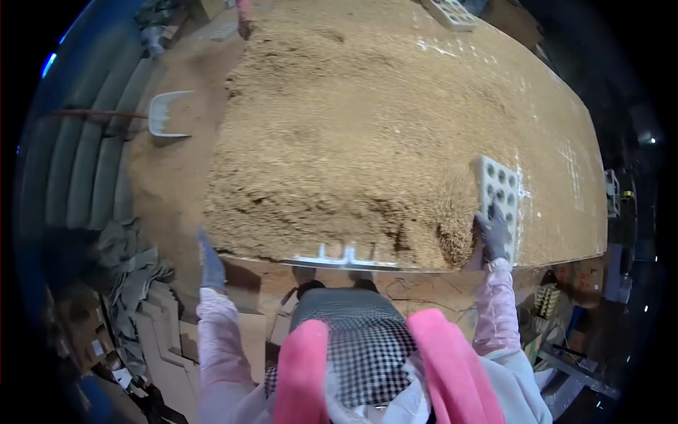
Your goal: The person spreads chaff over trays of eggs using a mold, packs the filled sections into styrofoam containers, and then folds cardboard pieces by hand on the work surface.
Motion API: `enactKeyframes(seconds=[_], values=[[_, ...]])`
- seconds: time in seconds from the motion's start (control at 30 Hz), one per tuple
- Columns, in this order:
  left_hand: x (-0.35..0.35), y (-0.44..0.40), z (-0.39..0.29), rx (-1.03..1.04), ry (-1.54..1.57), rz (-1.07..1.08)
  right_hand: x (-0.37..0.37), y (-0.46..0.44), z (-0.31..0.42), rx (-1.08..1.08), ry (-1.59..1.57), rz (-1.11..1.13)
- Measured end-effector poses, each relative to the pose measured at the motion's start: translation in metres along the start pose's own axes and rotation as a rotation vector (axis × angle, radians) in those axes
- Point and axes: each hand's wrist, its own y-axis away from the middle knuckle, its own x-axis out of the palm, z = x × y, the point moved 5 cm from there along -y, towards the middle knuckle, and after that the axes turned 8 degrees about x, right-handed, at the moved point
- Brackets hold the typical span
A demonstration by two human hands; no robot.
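A wide layer of tan, grain-like loose material (pixel 339 141) covers much of the table (pixel 565 177). On its right part lies a pale tray with rows of round holes (pixel 500 185). My right hand (pixel 496 234), in a grey glove, rests on the tray's near part, fingers apart and pointing away from me. My left hand (pixel 212 265), also gloved, is at the table's near left corner with its fingers stretched out, holding nothing. Beside the tray's left edge the material forms a small heap (pixel 455 230).
A white scoop-shaped tool (pixel 168 114) with a red handle is left of the table. Filled sacks (pixel 85 162) line the far left, and flattened cardboard (pixel 162 332) stands at the lower left. Another holed tray (pixel 452 14) is at the far edge.
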Motion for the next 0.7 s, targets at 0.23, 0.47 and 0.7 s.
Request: enactKeyframes(seconds=[0.23,0.47,0.7], values=[[-0.002,-0.024,-0.074,-0.492,0.843,-0.089,0.206,0.099,0.247,-0.716,0.867,0.039],[-0.046,-0.02,-0.04,-0.624,1.204,-0.066,0.273,0.236,0.499,-0.723,0.327,0.302],[-0.08,-0.043,0.009,-0.51,0.802,-0.022,0.068,0.084,0.206,-0.235,0.355,-0.116]])
